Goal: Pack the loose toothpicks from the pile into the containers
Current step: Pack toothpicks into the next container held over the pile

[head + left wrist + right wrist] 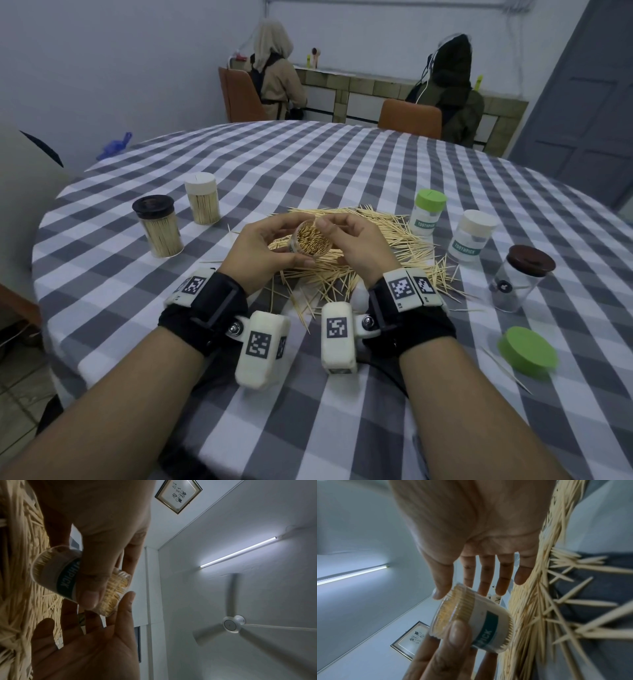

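A small clear toothpick container with a "TOOTHPICK" label, lidless and packed with upright toothpicks, is held above the loose toothpick pile. My left hand grips its side, thumb across the label. My right hand is beside the mouth, fingers straight and spread, thumb tip touching the rim. In the right wrist view the container tilts, its mouth toward my right palm. The pile spreads beneath both hands over the checked tablecloth.
Two lidded full jars, one black-lidded and one white-lidded, stand at the left. At the right are a green-lidded container, a white-lidded one, a brown-lidded clear jar and a loose green lid. Two people sit beyond the table.
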